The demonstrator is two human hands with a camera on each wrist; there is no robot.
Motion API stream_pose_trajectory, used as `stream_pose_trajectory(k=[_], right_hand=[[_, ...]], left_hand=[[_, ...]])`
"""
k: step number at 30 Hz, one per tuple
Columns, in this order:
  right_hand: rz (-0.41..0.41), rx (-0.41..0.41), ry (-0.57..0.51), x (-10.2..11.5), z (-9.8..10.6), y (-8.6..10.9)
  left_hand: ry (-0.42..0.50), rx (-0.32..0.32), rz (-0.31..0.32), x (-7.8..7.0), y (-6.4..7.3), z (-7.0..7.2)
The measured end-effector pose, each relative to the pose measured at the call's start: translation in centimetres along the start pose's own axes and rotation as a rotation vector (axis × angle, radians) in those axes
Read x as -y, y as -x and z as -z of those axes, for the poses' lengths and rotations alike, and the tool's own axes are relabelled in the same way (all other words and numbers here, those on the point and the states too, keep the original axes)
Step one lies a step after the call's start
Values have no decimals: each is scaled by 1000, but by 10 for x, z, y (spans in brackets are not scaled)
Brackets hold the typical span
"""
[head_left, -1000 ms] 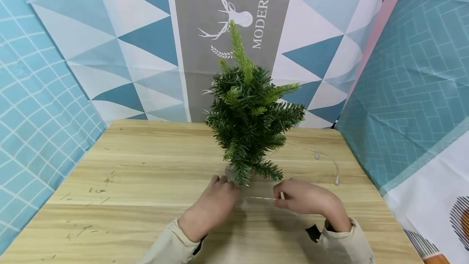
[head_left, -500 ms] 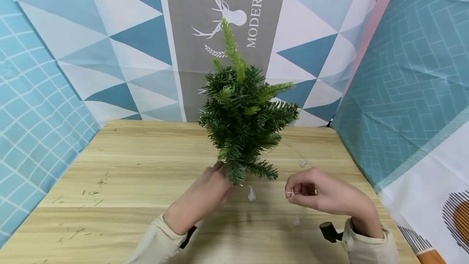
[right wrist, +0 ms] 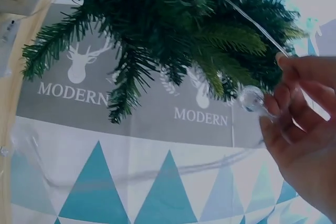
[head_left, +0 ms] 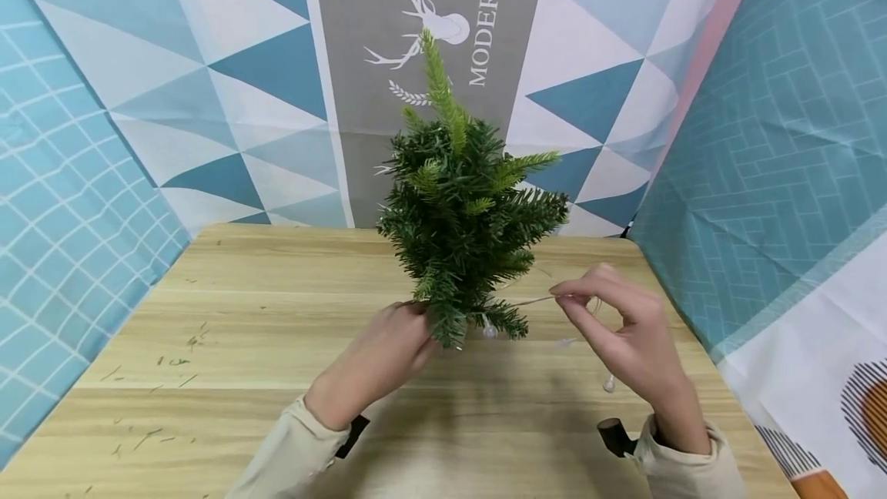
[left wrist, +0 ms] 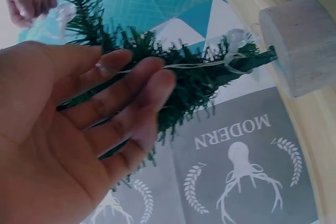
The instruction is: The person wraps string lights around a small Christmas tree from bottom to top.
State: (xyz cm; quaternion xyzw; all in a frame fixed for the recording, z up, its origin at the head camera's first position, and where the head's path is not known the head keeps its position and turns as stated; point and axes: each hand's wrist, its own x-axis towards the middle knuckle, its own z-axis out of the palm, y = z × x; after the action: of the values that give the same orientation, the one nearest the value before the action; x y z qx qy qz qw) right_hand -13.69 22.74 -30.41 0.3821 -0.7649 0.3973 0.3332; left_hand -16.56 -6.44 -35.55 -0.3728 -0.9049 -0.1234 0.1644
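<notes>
A small artificial Christmas tree [head_left: 464, 229] stands on a wooden table. A thin clear-bulb light string [right wrist: 247, 17] runs from the tree to my right hand [head_left: 634, 329], which pinches its wire between thumb and forefinger. One bulb [right wrist: 251, 98] hangs beside those fingers. My left hand [head_left: 381, 353] is by the tree's lower left, partly hidden by branches. In the left wrist view its fingers are loosely bent in front of the tree and the wire. There the string loops around the trunk, just above a pale block-shaped base [left wrist: 299, 45].
More bulbs hang near my right hand, one bulb [head_left: 609, 383] below it. Green needle scraps [head_left: 173, 362] are scattered on the left of the wooden table [head_left: 277, 268]. Patterned cloth [head_left: 270, 91] surrounds the table at the back and sides.
My right hand has gone from in front of the tree out to the right, then up and away from me, drawing the string. My left hand has shifted slightly left and farther back beside the tree.
</notes>
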Motion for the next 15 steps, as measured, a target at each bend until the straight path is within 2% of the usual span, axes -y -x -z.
stream_pose_trajectory(k=[3, 6, 12, 15], right_hand=[[57, -102, 30, -3, -6, -3], [53, -187, 117, -6, -6, -3], [-41, -280, 337, -22, 2, -1], [-150, -284, 426, -29, 6, 3]], left_hand=[[18, -33, 6, 2, 0, -2], [15, -81, 18, 4, -2, -4], [-25, -163, 37, 4, -3, -10], [-45, -174, 41, 2, -3, -14]])
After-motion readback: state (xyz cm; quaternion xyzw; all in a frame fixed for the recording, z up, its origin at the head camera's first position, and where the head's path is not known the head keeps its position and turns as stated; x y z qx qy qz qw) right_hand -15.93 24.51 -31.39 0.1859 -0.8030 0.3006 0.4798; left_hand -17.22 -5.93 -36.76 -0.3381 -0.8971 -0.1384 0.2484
